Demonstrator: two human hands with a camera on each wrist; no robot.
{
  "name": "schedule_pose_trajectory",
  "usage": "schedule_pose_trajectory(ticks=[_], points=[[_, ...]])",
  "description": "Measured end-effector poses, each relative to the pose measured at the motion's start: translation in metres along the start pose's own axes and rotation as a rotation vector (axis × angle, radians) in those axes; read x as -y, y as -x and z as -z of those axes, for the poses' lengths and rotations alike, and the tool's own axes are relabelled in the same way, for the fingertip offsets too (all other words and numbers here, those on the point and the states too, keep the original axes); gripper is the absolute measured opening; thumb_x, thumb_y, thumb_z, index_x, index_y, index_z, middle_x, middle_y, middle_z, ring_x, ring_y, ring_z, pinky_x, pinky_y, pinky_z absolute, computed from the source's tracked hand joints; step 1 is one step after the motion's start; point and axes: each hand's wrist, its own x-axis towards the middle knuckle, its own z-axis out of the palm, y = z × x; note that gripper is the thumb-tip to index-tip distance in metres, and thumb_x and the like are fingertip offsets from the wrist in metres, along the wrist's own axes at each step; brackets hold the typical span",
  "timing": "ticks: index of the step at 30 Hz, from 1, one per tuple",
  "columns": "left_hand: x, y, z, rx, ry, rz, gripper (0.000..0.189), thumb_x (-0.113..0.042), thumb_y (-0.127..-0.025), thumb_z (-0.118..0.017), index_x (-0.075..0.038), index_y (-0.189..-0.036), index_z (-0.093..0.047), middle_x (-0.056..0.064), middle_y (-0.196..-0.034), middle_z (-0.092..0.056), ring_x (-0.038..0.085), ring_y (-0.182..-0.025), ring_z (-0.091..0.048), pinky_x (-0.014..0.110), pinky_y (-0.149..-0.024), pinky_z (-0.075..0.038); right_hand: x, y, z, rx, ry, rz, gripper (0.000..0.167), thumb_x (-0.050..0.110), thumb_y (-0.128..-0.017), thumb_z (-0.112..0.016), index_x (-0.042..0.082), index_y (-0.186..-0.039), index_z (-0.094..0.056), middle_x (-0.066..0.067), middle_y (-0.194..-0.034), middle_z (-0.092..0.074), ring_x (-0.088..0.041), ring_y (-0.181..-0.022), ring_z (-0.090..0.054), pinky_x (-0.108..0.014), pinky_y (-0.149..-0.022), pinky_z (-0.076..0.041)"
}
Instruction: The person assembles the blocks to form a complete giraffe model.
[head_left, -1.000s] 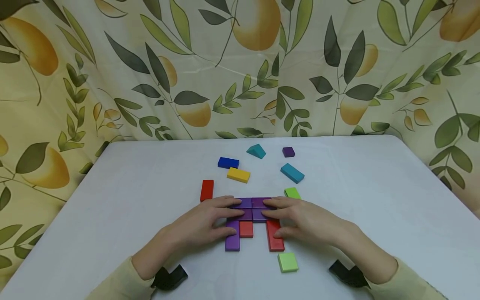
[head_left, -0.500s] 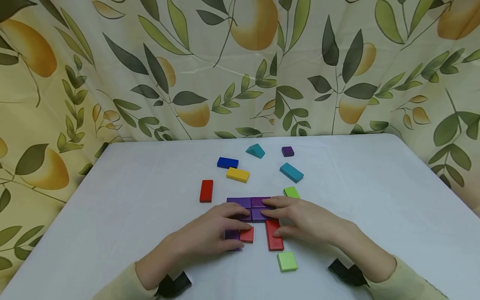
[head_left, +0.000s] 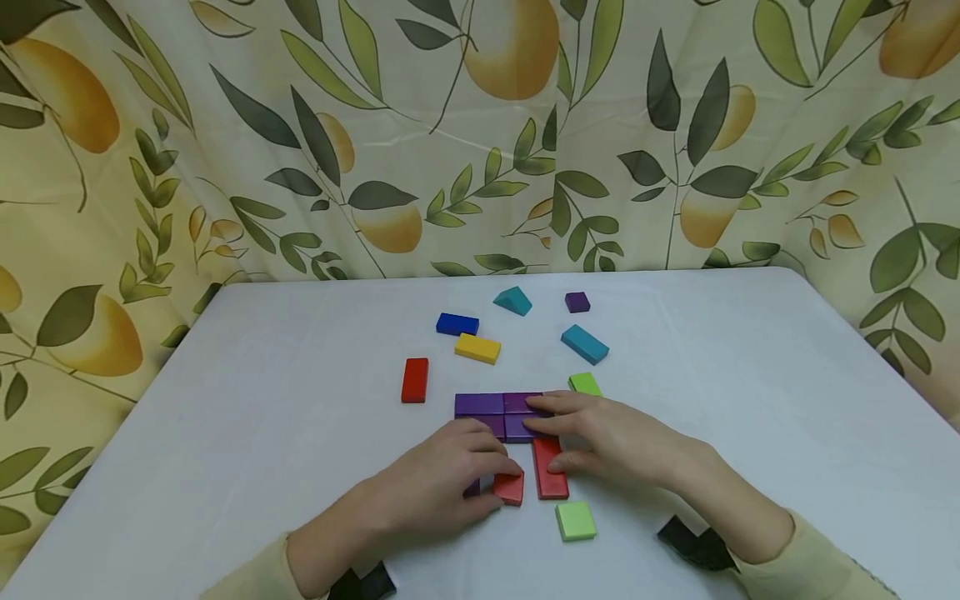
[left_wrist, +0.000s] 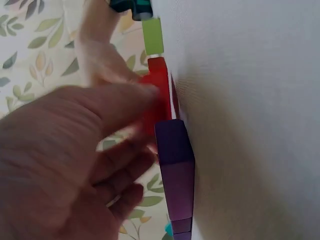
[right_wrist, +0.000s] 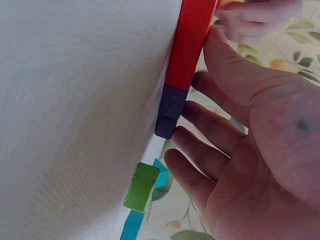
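My left hand (head_left: pixel 442 479) pinches a small red square block (head_left: pixel 512 490) between thumb and fingers in the head view; motion blurs it in the left wrist view. Under that hand, mostly hidden, lies a long purple block (left_wrist: pixel 176 165). Two rows of purple blocks (head_left: pixel 480 403) lie flat together just beyond. My right hand (head_left: pixel 618 437) rests its extended fingers on the right end of those rows. Its thumb touches a long red block (head_left: pixel 552 486) that runs from them towards me.
A light green square block (head_left: pixel 576 522) lies nearest me, another green block (head_left: pixel 585 384) beyond the right hand. A red block (head_left: pixel 415 380) stands to the left. Yellow (head_left: pixel 477 348), dark blue (head_left: pixel 457 324), teal (head_left: pixel 585 344) and small purple (head_left: pixel 577 302) blocks are scattered farther back.
The left hand has left the purple rows, taken hold of the small red block and drawn it towards me and slightly right, away from the rows. The right hand has stayed put.
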Motion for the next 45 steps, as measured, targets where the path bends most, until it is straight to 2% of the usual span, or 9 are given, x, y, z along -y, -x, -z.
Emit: schedule_pose_trajectory(ticks=[4,8,15,21,30,33,38,45], points=[[-0.002,0.004,0.002,-0.031,0.079,-0.031,0.033,-0.032,-0.096,-0.071,-0.025,-0.129,-0.07,-0.013,-0.118,-0.063,0.006,-0.117,-0.051,0.026,-0.103,-0.044,-0.001,0.001,0.0,0.002,0.0,0.001,0.058,0.037,-0.093,-0.073,0.017,-0.145,-0.058,-0.004,-0.154,-0.046,-0.031,-0.143,-0.038,-0.054,-0.107,-0.041],[-0.002,0.015,0.005,-0.045,0.11,-0.054,0.038,-0.032,-0.096,-0.07,-0.026,-0.134,-0.067,-0.013,-0.117,-0.062,0.004,-0.114,-0.05,0.024,-0.1,-0.045,-0.001,0.001,0.0,0.008,0.0,0.004,0.057,0.037,-0.093,-0.072,0.016,-0.145,-0.058,-0.004,-0.154,-0.046,-0.031,-0.143,-0.037,-0.054,-0.108,-0.04],[0.0,0.044,0.007,-0.089,0.075,-0.071,0.037,-0.033,-0.096,-0.071,-0.024,-0.132,-0.069,-0.014,-0.117,-0.062,0.004,-0.112,-0.052,0.025,-0.098,-0.047,-0.001,0.001,0.0,0.003,0.005,0.005,0.057,0.038,-0.094,-0.072,0.016,-0.144,-0.059,-0.004,-0.154,-0.045,-0.031,-0.143,-0.038,-0.054,-0.108,-0.041],[0.004,0.056,0.004,-0.118,0.003,-0.105,0.032,-0.028,-0.095,-0.073,-0.018,-0.125,-0.073,-0.011,-0.116,-0.063,0.008,-0.112,-0.054,0.026,-0.099,-0.047,0.0,0.001,0.0,0.003,0.008,0.004,0.057,0.039,-0.094,-0.071,0.016,-0.144,-0.059,-0.004,-0.154,-0.045,-0.031,-0.144,-0.037,-0.054,-0.109,-0.039],[0.011,0.057,-0.001,-0.172,-0.176,-0.223,0.03,-0.029,-0.09,-0.078,-0.016,-0.117,-0.076,-0.008,-0.11,-0.065,0.009,-0.108,-0.056,0.025,-0.101,-0.045,0.0,0.001,0.0,0.005,0.002,-0.003,0.057,0.039,-0.094,-0.072,0.017,-0.145,-0.058,-0.004,-0.154,-0.045,-0.031,-0.144,-0.036,-0.054,-0.109,-0.039],[0.011,0.057,0.0,-0.168,-0.185,-0.222,0.03,-0.03,-0.091,-0.078,-0.017,-0.117,-0.077,-0.008,-0.11,-0.065,0.009,-0.108,-0.057,0.026,-0.101,-0.046,0.0,0.001,0.001,0.001,0.002,0.003,0.057,0.04,-0.094,-0.071,0.017,-0.145,-0.058,-0.004,-0.154,-0.045,-0.031,-0.144,-0.037,-0.055,-0.109,-0.039],[0.01,0.057,0.002,-0.13,-0.168,-0.185,0.032,-0.032,-0.092,-0.077,-0.019,-0.12,-0.076,-0.008,-0.112,-0.065,0.009,-0.109,-0.056,0.026,-0.1,-0.047,0.0,0.001,0.002,-0.001,0.004,0.014,0.057,0.043,-0.095,-0.069,0.017,-0.145,-0.059,-0.005,-0.154,-0.046,-0.033,-0.143,-0.038,-0.056,-0.108,-0.04],[0.012,0.056,-0.001,-0.172,-0.181,-0.22,0.027,-0.029,-0.091,-0.078,-0.019,-0.116,-0.077,-0.009,-0.11,-0.064,0.008,-0.106,-0.057,0.025,-0.099,-0.046,0.0,0.001,0.002,0.001,0.006,0.007,0.056,0.041,-0.095,-0.07,0.017,-0.144,-0.059,-0.005,-0.154,-0.046,-0.032,-0.143,-0.038,-0.055,-0.107,-0.04]])
